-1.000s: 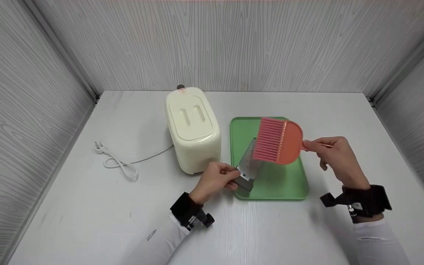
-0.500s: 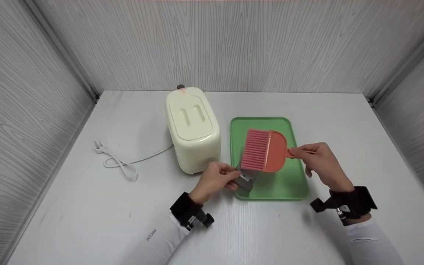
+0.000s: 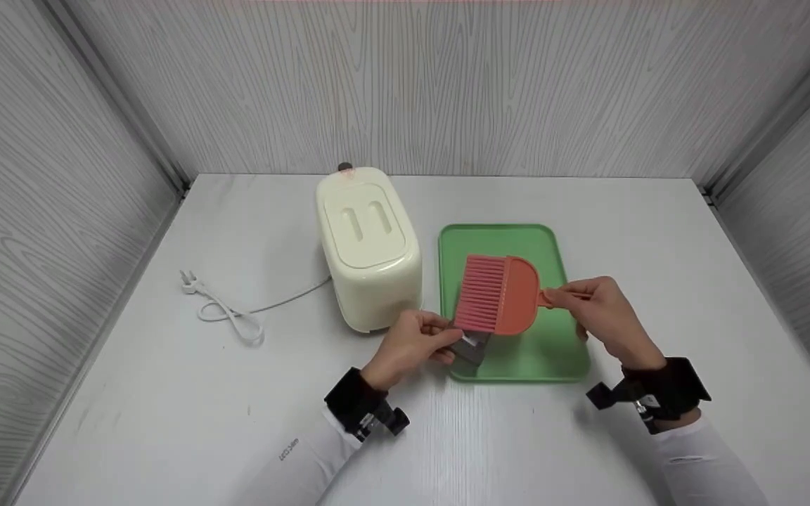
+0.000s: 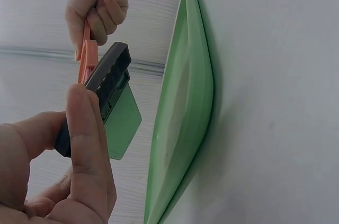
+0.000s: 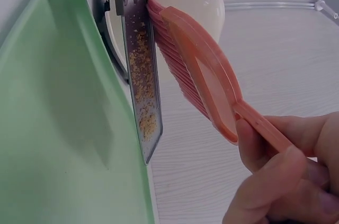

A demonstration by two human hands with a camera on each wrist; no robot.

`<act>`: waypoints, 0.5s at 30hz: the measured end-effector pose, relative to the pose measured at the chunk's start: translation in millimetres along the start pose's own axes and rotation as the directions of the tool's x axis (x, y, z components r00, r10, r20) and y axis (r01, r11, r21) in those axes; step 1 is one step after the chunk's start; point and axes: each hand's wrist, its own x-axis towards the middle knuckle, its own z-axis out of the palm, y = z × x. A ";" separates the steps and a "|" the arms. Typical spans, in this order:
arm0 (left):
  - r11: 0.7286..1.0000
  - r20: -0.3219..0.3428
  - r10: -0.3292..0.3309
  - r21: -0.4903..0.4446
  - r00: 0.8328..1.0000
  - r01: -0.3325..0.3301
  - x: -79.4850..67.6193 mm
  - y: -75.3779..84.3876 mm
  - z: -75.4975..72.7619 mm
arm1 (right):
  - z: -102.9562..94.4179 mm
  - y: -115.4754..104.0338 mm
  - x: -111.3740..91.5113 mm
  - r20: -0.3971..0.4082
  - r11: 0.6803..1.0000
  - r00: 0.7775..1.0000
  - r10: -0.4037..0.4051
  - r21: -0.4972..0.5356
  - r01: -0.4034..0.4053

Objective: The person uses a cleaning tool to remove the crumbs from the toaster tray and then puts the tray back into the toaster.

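In the head view my left hand (image 3: 406,349) pinches the dark grey end of a toaster crumb tray (image 3: 470,350), which slants above a green tray (image 3: 553,358). Brown crumbs (image 5: 142,75) are scattered along the metal surface in the right wrist view. The thin handle of an orange brush (image 3: 519,295) is pinched by my right hand (image 3: 605,316). Its pink bristles (image 3: 480,292) lie over the crumb tray and hide most of it from above. From the right wrist, the bristles meet the crumb tray near its grey end.
A cream toaster (image 3: 377,281) stands left of the green tray, close to my left hand. Its white cord, ending in a plug (image 3: 193,282), lies looped on the white table (image 3: 166,407). Wood-patterned panels (image 3: 447,84) enclose the back and sides.
My right hand has brought the brush left and toward me, so its bristles now cover more of the crumb tray. My left hand and the crumb tray have stayed in place.
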 end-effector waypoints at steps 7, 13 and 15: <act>1.000 0.008 -0.009 0.003 1.000 0.009 0.1 -1.3 0.6 | -6.9 0.4 -0.4 -0.009 0.999 1.000 -0.012 -0.051 0.012; 1.000 -0.023 -0.022 0.004 0.999 0.023 0.5 0.4 -0.7 | -14.0 -0.1 -0.8 -0.007 0.996 1.000 -0.008 -0.090 0.007; 1.000 -0.026 -0.016 0.006 1.000 0.016 0.7 1.2 -1.0 | -16.6 -1.0 -0.8 -0.008 0.995 1.000 0.002 -0.104 -0.003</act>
